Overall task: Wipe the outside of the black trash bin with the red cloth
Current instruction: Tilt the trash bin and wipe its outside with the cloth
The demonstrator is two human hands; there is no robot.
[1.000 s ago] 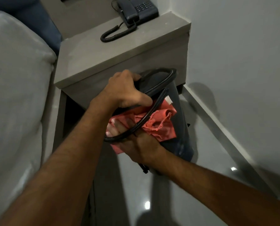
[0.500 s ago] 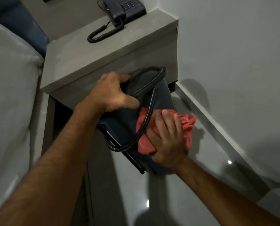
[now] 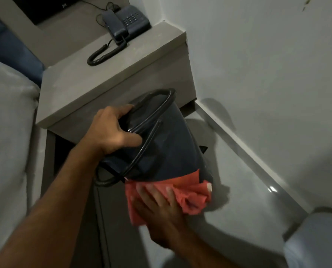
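Dim indoor light; glare spot on glossy floor [image 3: 273,188]; motion blur, wide-angle edge distortion.

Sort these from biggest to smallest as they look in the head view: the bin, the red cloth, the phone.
1. black trash bin
2. red cloth, bunched and partly under the right hand
3. telephone, though it sits farther away, so its place is unsure

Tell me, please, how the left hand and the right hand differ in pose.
The left hand curls round the rim of the black trash bin; the right hand presses the red cloth with straight fingers. The left hand sits at the bin's top, the right hand near its base. Both are bare.
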